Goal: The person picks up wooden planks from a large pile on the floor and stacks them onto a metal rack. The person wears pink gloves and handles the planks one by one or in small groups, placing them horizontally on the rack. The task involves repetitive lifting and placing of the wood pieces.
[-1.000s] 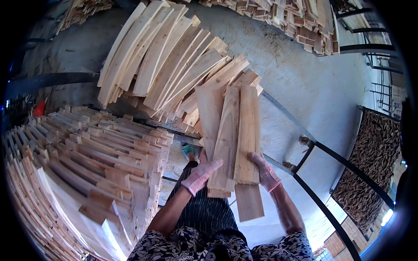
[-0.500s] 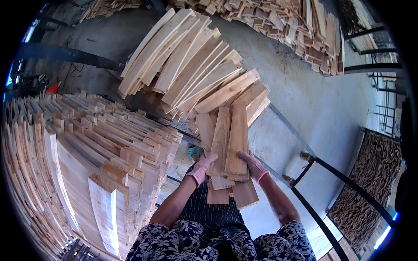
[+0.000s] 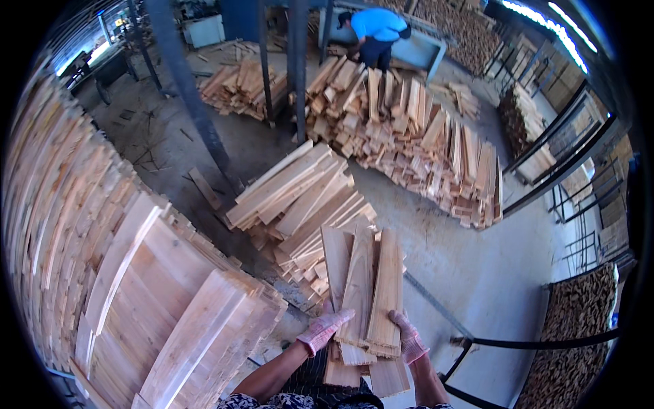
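Between my hands is a fanned bundle of several wooden boards (image 3: pixel 359 293), held out in front of my body. My left hand (image 3: pixel 325 328), in a pinkish work glove, is closed on the bundle's left edge with the thumb lying over the front. On the opposite edge my right hand (image 3: pixel 411 336), gloved alike, grips with its thumb on the rightmost board. The boards' lower ends stick out below my hands at uneven lengths. Just beyond the bundle lies a loose pile of pale boards (image 3: pixel 300 194), partly hidden by the boards I hold.
A tall board stack (image 3: pixel 197 327) stands close at my left. Farther off is a large heap of short boards (image 3: pixel 409 136), with a person in a blue shirt (image 3: pixel 377 26) bending behind it. Dark metal posts (image 3: pixel 298 68) rise at the back; black rails (image 3: pixel 538 343) run on the right.
The view has tilted up, bringing the far workshop and the person in blue into sight. Both hands still hold the boards, now lifted clear of the pile and pointing more upright.
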The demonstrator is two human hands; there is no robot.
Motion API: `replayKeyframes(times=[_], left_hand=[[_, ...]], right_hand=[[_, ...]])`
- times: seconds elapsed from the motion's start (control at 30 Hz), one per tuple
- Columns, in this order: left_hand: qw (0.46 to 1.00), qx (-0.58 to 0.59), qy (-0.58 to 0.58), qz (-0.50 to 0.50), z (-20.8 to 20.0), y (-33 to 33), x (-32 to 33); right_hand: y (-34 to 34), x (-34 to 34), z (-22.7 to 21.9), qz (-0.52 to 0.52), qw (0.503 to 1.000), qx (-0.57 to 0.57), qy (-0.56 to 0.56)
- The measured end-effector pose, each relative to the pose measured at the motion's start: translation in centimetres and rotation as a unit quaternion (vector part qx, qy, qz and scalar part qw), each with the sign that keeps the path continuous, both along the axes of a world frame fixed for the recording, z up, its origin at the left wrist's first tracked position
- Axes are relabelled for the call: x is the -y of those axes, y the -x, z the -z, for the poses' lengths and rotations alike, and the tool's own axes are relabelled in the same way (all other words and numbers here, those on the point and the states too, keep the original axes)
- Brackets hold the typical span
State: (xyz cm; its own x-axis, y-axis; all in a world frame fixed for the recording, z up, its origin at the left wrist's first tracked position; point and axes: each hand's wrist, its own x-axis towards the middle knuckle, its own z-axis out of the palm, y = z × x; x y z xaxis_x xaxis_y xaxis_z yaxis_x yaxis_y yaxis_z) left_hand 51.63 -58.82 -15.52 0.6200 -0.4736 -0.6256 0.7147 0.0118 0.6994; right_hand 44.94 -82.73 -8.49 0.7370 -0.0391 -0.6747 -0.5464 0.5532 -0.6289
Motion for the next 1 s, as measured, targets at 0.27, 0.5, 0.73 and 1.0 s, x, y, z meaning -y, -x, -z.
replayKeyframes(times=[0.27,0.5,0.73,1.0], left_hand=[[0.947,0.196,0.122,-0.222,-19.0,2.6,-8.6],[0.878,0.318,0.023,-0.357,-25.1,9.6,-21.9],[0.809,0.228,-0.504,-0.198,-21.7,14.0,-35.9],[0.816,0.129,-0.546,-0.139,-28.6,12.0,-35.5]], right_hand=[[-2.6,-9.1,-15.8,-0.120,0.961,0.237,0.073],[-4.6,-22.9,-20.5,-0.300,0.907,0.296,0.015],[-10.6,-37.2,-19.4,-0.541,0.647,0.385,0.373],[-15.8,-44.8,-20.7,-0.540,0.475,0.427,0.548]])
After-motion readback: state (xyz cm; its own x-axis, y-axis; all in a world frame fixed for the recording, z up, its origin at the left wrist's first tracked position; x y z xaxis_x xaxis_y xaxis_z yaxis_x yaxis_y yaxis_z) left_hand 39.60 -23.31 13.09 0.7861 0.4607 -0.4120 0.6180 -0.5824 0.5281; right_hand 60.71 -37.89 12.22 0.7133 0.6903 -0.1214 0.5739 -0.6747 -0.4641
